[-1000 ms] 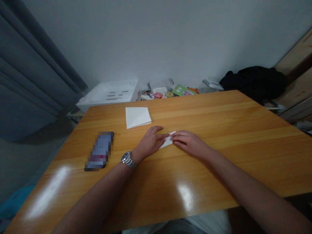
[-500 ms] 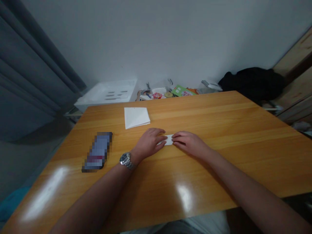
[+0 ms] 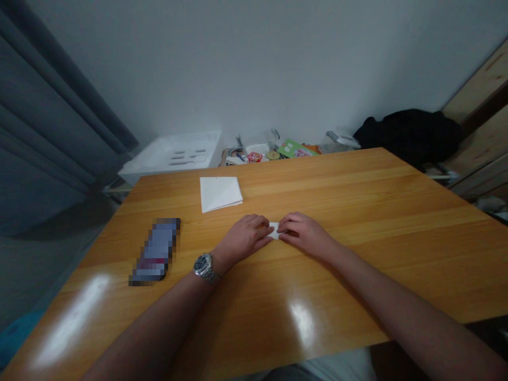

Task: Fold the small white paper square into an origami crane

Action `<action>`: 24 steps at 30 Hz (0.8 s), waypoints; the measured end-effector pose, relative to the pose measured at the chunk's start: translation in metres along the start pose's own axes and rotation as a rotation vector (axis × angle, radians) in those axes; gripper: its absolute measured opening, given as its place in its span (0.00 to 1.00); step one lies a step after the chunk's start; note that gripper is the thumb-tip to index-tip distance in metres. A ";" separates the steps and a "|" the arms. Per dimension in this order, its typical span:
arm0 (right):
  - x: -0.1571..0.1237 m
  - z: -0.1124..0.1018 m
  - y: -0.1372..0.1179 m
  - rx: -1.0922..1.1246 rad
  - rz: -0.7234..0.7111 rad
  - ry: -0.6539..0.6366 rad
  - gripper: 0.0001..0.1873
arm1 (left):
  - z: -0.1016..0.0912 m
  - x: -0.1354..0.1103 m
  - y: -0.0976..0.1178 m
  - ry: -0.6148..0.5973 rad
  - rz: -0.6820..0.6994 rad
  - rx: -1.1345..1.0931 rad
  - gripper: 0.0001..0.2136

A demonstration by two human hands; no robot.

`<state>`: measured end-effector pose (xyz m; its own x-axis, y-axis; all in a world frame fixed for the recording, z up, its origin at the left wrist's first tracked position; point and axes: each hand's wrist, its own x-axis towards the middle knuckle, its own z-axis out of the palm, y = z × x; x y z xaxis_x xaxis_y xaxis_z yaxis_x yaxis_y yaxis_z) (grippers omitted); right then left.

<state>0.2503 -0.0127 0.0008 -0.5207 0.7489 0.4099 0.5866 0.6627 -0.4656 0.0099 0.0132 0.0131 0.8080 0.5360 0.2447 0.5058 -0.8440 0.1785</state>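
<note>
A small folded piece of white paper (image 3: 274, 230) lies on the wooden table (image 3: 357, 211), mostly covered by my fingers. My left hand (image 3: 246, 238), with a metal watch (image 3: 203, 266) on its wrist, presses on the paper's left side with curled fingers. From the right, my right hand (image 3: 302, 233) meets it, fingertips pinched on the paper. The two hands almost touch over the paper.
A folded white sheet (image 3: 219, 193) lies farther back on the table. A blurred phone (image 3: 155, 252) sits to the left. Behind the table are a white bin (image 3: 170, 153), small clutter (image 3: 270, 152) and a black bag (image 3: 408, 132). A grey curtain (image 3: 47, 132) hangs at left.
The hands have closed in on the small paper, which stuck out at an angle a second ago and now shows only as a sliver between the fingers.
</note>
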 end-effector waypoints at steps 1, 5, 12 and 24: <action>0.000 0.000 0.000 0.009 0.003 0.003 0.04 | 0.001 0.000 0.000 0.004 0.000 -0.013 0.15; 0.001 -0.001 -0.001 0.017 0.015 0.019 0.03 | 0.005 -0.001 0.001 0.029 -0.012 -0.043 0.13; 0.003 0.004 -0.001 0.037 0.082 0.050 0.02 | 0.013 0.002 0.004 0.113 -0.103 -0.144 0.12; 0.005 0.015 0.006 0.081 0.202 0.092 0.04 | 0.017 0.003 0.005 0.136 -0.184 -0.223 0.08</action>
<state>0.2421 -0.0049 -0.0114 -0.3369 0.8657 0.3702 0.6192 0.4999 -0.6056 0.0198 0.0105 -0.0019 0.6537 0.6900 0.3108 0.5490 -0.7150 0.4328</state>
